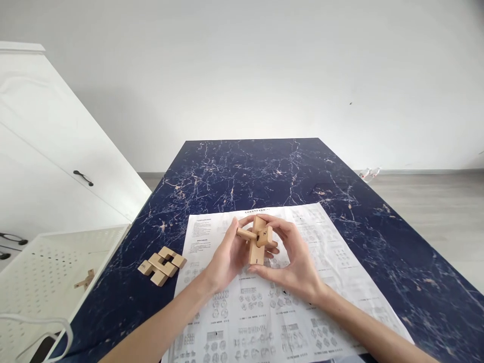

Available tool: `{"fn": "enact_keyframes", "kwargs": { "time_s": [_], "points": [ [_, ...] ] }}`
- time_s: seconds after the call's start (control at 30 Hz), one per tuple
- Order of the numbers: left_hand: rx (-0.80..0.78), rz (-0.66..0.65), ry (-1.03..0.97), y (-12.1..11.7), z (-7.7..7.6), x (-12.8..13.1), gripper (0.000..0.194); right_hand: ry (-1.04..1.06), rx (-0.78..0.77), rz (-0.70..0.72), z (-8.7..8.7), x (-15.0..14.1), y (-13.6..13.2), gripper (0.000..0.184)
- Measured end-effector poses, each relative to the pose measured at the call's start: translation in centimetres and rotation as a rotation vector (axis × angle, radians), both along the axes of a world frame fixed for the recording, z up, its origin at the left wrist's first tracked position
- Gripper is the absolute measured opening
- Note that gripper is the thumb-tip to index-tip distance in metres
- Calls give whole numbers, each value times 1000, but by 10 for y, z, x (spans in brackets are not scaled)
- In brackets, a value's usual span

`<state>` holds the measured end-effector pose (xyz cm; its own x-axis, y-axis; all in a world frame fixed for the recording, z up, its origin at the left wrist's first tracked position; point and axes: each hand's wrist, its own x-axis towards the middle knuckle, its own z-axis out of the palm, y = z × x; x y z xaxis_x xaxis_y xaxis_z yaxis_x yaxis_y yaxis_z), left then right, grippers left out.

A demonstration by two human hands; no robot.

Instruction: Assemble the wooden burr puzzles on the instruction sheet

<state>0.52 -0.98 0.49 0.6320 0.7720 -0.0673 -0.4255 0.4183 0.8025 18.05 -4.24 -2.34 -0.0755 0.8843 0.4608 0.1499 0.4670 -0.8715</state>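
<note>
With twelve o'clock toward the far edge of the bench and the wooden assembly as the dial's centre, the left hand held that assembly from about eight o'clock and the right hand from about four. Both hands were closed around it, just above the printed sheet. The right thumb touched the assembly's near end, at six o'clock, where one block bore a dark mark; a block marked "2" crossed it. Fingers curled behind the far side hid part of the assembly, and the two forearms covered strips of the sheet. Near the sheet's left edge, at eight to nine o'clock, loose wooden blocks lay clustered on the bench. Farther out in that direction, a white perforated basket contained small wooden pieces, with a white cable at its near end. A white cabinet stood at ten o'clock, and a clear object with red marks showed beyond the bench at two.
</note>
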Motion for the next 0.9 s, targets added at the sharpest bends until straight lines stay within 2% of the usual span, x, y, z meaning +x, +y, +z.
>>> {"fn": "enact_keyframes", "kwargs": {
  "time_s": [0.3,0.57,0.9],
  "points": [
    [5,-63,-11,0,3,-4,71,5,6,7,-2,1,0,69],
    [40,-14,5,-4,0,-5,57,-53,37,9,-2,0,-1,69],
    [-32,-64,43,-4,-3,-7,71,-36,75,-3,-2,-2,-3,67]
  ]
}}
